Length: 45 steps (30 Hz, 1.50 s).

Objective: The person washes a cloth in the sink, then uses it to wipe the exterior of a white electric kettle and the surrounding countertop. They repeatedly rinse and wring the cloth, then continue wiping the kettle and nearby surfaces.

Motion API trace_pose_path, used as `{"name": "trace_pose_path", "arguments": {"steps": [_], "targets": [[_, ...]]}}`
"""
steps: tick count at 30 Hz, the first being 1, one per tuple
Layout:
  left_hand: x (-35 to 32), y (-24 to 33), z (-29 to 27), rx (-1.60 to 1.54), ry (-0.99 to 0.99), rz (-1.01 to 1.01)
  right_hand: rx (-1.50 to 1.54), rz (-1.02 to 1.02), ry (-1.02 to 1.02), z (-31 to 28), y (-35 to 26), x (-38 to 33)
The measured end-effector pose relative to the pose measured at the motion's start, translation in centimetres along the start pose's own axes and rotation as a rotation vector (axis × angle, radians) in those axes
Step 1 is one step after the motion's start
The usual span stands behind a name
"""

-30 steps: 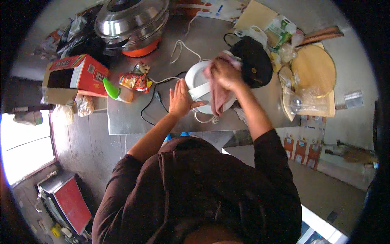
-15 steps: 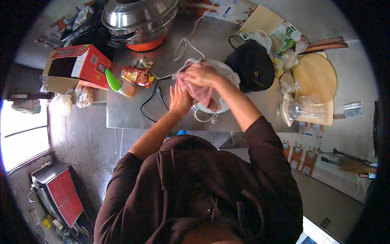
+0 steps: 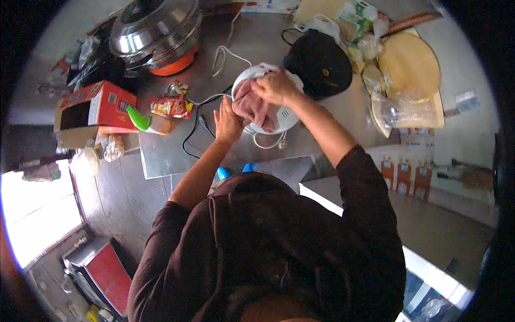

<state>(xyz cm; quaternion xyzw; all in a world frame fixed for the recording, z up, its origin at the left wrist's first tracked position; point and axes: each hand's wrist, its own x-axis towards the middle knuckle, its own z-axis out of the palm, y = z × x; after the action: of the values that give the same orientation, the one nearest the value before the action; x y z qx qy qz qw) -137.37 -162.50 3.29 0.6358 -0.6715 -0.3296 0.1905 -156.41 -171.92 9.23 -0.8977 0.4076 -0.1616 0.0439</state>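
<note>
A white round electric appliance (image 3: pixel 286 111) with vent slots and a plug cord sits near the front of the metal table. A dull pink cloth (image 3: pixel 253 110) lies bunched over its left part. My right hand (image 3: pixel 276 88) has its fingers curled on the upper part of the cloth, pressing it to the appliance. My left hand (image 3: pixel 229 124) rests against the appliance's left side, fingers stretched out, holding nothing. Just right of the appliance stands a rounded black object (image 3: pixel 319 64), its kind unclear.
Left on the metal table (image 3: pixel 169 161) are a green-capped bottle (image 3: pixel 147 120), a red-and-yellow packet (image 3: pixel 170 106) and a red carton (image 3: pixel 104 104). A large lidded steel pot (image 3: pixel 155 37) stands behind. Round wooden board (image 3: pixel 410 67) and plastic bags lie at right. Cords cross the middle.
The view has shifted, so the table's things appear moved. My right hand still grips the cloth, which now hangs broader over the appliance's left part. More of the vent slots show.
</note>
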Motion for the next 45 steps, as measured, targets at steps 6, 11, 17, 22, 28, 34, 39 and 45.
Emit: {"name": "trace_pose_path", "arguments": {"steps": [6,11,17,22,28,34,39,45], "targets": [[0.2,0.4,-0.6,0.032,0.033,0.029,0.347,0.168,-0.122,-1.8,4.6,-0.5],[1.4,-0.7,0.0,0.154,0.023,0.239,-0.168,0.083,0.445,0.2,-7.6,-2.9],[2.8,-4.5,-3.9,0.364,-0.151,0.447,0.663,0.315,0.508,-2.6,-10.5,-11.2],[7.0,6.6,-3.9,0.169,-0.186,0.558,0.24,0.785,0.688,-1.2,-11.1,-13.5],[8.3,9.0,1.1,0.587,-0.099,0.55,0.244,0.988,0.782,4.1,-3.5,-11.7],[7.6,9.6,1.2,0.675,-0.082,0.563,1.024,0.768,0.257,5.4,9.8,-11.2],[7.5,8.9,1.0,0.663,-0.005,0.607,1.166,0.708,0.039,5.7,12.5,-10.0],[7.7,9.1,1.2,0.654,-0.023,0.593,1.168,0.744,0.148,5.3,13.4,-12.8]]}}
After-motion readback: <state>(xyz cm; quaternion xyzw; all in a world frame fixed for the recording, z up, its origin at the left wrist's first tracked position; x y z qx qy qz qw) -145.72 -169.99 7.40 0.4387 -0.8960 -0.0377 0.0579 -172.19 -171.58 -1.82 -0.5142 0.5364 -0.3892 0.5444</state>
